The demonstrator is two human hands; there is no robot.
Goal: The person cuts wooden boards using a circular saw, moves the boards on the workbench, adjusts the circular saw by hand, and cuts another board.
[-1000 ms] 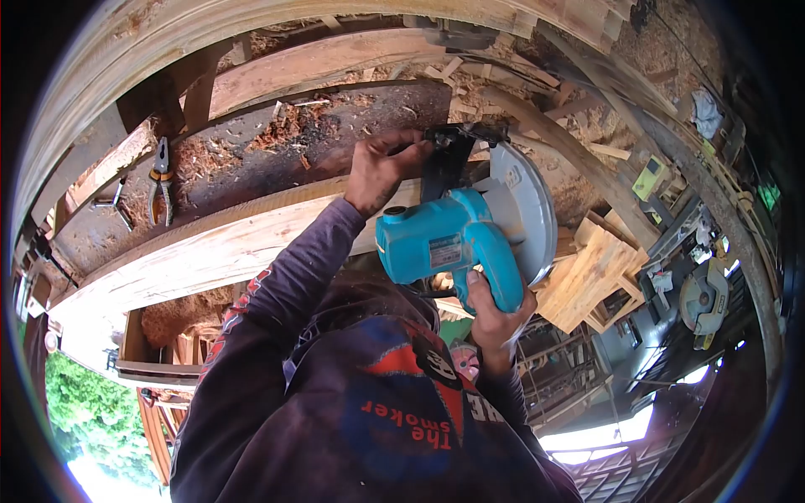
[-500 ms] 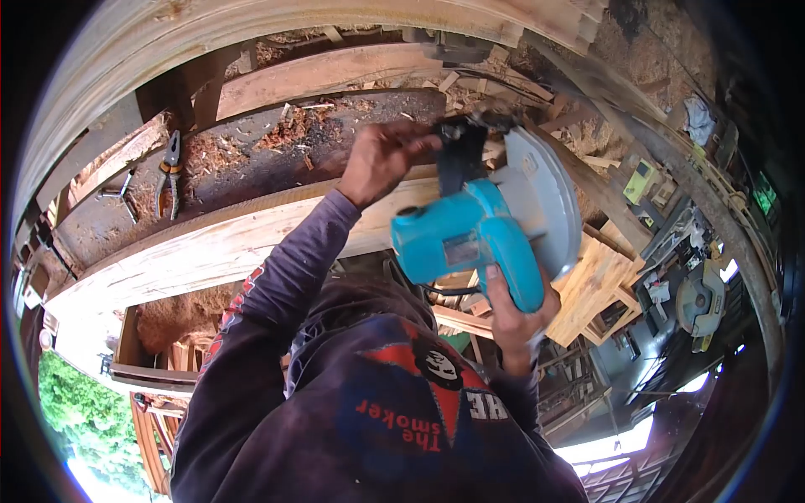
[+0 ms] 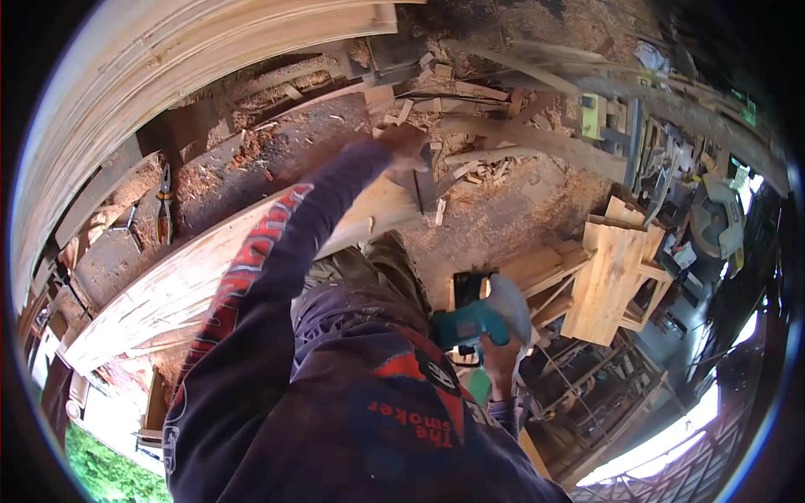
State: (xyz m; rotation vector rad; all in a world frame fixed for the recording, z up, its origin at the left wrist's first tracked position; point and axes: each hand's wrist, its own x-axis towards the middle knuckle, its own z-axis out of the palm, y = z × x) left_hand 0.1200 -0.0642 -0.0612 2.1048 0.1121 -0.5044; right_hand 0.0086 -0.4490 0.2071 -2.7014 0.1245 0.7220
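My right hand point(image 3: 501, 359) is wrapped round the handle of a teal circular saw point(image 3: 459, 325), held low at my right side. The saw's grey guard point(image 3: 510, 303) faces away from me. My left hand point(image 3: 405, 144) is stretched out over the far end of the workbench point(image 3: 327, 126), close to the end of a pale wooden board point(image 3: 210, 243). Motion blurs its fingers, and whether they touch the wood I cannot tell. Pliers point(image 3: 166, 205) with dark and orange handles lie at the bench's left end, beside a small metal T-shaped tool point(image 3: 127, 228).
Stacked planks point(image 3: 251, 50) run along the far left. Sawdust and offcuts point(image 3: 495, 172) litter the ground ahead. A wooden stool-like piece point(image 3: 608, 281) stands at the right, with a mitre saw point(image 3: 717, 218) beyond it.
The circular saw has gone from in front of me down to my right side, in my right hand. My left hand has left the saw's front and is over the bench end.
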